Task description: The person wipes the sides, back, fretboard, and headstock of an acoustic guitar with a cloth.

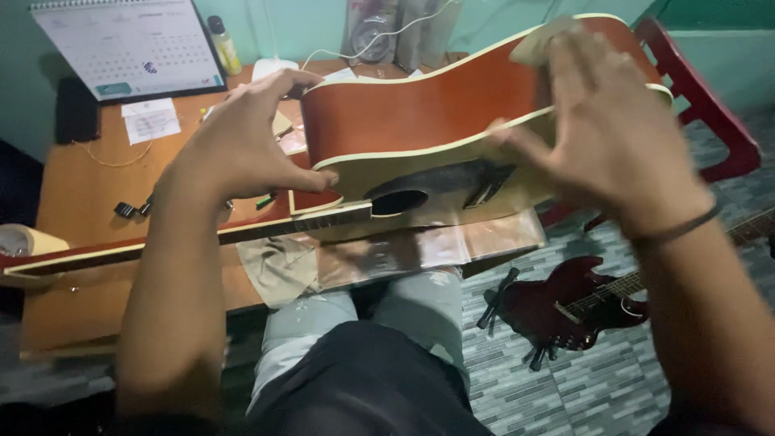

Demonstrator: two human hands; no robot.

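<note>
Left hand: our left hand (242, 133) grips the waist of the acoustic guitar (420, 113), fingers curled over the top edge, thumb pressed on the pale front near the neck joint.
Right hand: our right hand (605, 129) is spread flat, fingers apart, against the guitar's lower bout; blurred, released, clamping nothing. A dark band sits on that wrist.
Guitar: tipped up on its side at the edge of the wooden desk (81, 194), reddish-brown side facing us, cream binding, sound hole (400, 200) low down, neck (161, 242) running out to our left.
Under guitar: clear plastic sheet (420, 246) and a tan cloth (278, 270) hang off the desk edge above our knees.
Containers: small yellow bottle (224, 44) with dark cap at the desk back, contents we cannot tell.
Desk extras: desk calendar (129, 44), white paper slip (149, 121).
Floor: dark red electric guitar (569, 303) lies on grey tiles, well apart; red chair (702, 97) behind.
</note>
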